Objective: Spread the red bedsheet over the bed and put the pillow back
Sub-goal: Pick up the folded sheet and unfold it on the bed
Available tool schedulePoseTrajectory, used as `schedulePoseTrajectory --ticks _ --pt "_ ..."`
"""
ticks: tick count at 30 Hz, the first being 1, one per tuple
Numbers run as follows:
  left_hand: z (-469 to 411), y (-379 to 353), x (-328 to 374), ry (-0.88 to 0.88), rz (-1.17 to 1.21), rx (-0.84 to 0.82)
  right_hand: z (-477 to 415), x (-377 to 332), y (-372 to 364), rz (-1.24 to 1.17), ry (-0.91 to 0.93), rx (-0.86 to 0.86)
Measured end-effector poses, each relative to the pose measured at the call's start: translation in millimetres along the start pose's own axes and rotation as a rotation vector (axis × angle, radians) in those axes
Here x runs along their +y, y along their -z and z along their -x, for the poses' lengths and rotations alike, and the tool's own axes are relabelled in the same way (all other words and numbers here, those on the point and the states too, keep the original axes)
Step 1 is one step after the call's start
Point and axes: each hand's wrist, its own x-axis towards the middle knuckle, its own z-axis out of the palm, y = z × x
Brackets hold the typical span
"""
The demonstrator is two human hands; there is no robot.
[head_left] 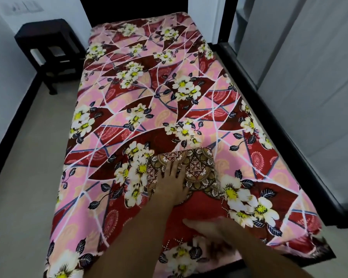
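Bed (246, 87): was covered end to end by the red bedsheet (141, 101).
Room: a dark stool (46, 43) was set alongside.
Pillow (199, 167): was pressed by the flat left hand (172, 183).
Right hand (207, 227): was blurred; its grasp could not be told.

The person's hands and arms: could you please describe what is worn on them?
The left forearm and right forearm are bare, no sleeves in view. The left hand shows no ring or bracelet; the right hand is too blurred to tell.

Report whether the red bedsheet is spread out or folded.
Spread. The red bedsheet lies flat across the whole bed, hanging over its left side, with the pillow on top.
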Motion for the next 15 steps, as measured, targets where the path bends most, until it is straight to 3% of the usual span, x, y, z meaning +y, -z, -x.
schedulePoseTrajectory --ticks 2,5,6,10,15 --pt "7.8 -4.8 1.0 0.017 0.022 0.07 16.5 -23.5 28.3 0.006 -0.011 0.192" --pt "13.9 -15.6 0.6 0.029 0.06 0.075 8.2 -46.8 68.0 0.045 0.077 0.818" --pt "13.5 -18.7 0.9 0.036 0.056 0.048 -1.1 -50.7 76.0 0.011 0.117 0.903" --pt "9.3 -25.4 4.2 0.058 0.026 0.018 -31.6 -56.0 79.9 -0.089 0.22 0.823" --pt "7.6 -32.8 1.9 0.046 0.059 0.127 -55.1 -45.7 76.1 -0.137 0.266 0.979"
